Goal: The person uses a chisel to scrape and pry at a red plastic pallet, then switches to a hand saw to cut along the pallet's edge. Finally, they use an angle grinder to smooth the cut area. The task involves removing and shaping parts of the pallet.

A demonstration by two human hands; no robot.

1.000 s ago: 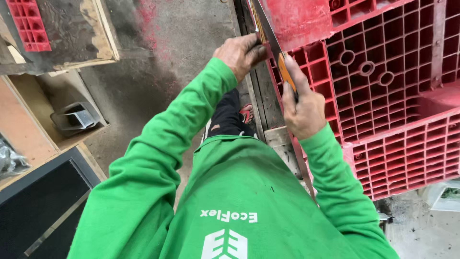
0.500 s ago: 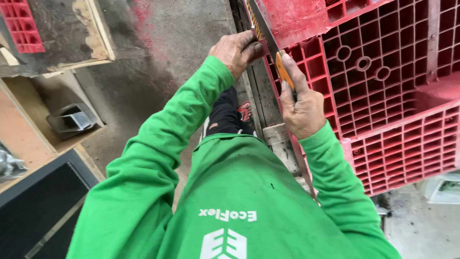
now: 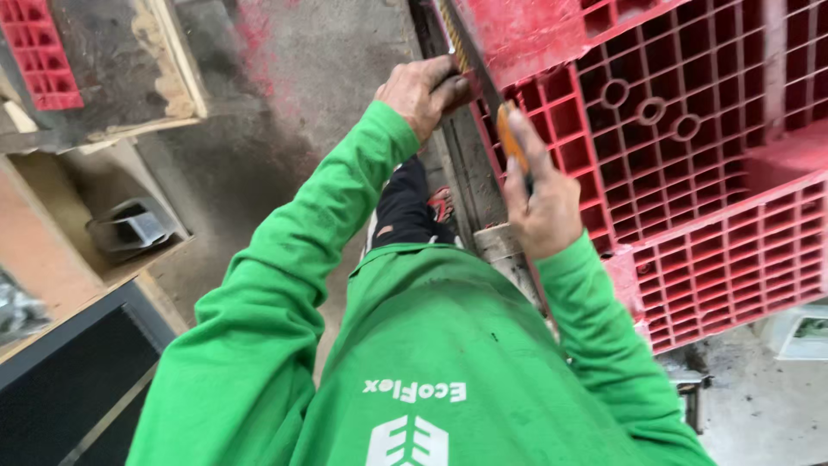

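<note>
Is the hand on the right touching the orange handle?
Touching. The head view shows the right hand wrapped round the orange handle, its fingers lying along it.

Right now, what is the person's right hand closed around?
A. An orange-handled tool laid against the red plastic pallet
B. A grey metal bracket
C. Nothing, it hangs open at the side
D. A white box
A: the right hand is wrapped on the orange handle of a long dark blade that runs up along the edge of the red plastic pallet, while the left hand grips the blade higher up.
</note>
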